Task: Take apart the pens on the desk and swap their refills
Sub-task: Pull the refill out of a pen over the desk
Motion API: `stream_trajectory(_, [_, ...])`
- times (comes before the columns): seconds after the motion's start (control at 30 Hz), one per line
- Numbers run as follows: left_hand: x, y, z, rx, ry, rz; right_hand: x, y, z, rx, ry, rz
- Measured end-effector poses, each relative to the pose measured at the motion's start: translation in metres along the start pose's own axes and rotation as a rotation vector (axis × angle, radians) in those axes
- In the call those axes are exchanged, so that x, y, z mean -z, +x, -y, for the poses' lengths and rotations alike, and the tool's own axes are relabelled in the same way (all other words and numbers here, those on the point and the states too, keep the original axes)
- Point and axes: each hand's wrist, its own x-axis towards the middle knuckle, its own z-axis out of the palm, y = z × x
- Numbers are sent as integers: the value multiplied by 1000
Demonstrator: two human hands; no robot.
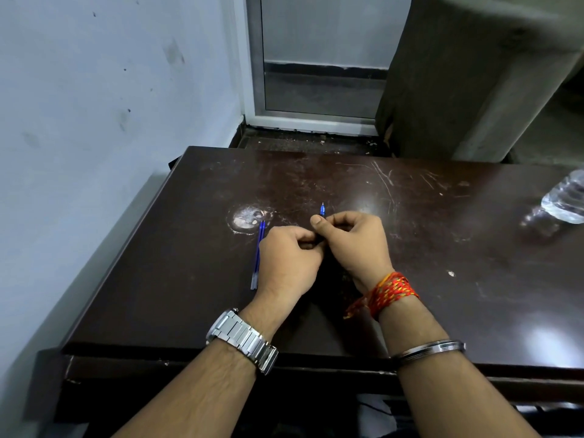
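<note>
Both forearms enter from the bottom edge: metal watch (242,340) on the left wrist, red thread (389,291) and steel bangle (427,349) on the right. Left hand (289,259) and right hand (355,245) meet at frame centre above the dark desk (442,263), fingers curled together around a pen (322,210); only its blue tip shows above the right thumb. Two blue refills (258,254) lie side by side on the desk, just left of the left hand. Clear bottle (565,197) at right edge.
</note>
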Motion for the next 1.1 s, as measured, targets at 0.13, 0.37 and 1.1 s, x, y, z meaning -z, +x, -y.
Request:
stream_trajectory(0.13, [1,4,1,5,-13,24,0,3,-1,16,15,45])
stream_trajectory(0.37, [2,5,3,-4,13,9,-2,3,-2,-6,38,95])
stream_trajectory(1.1, [2,5,2,-21,38,-5,-1,2,-4,62,152,60])
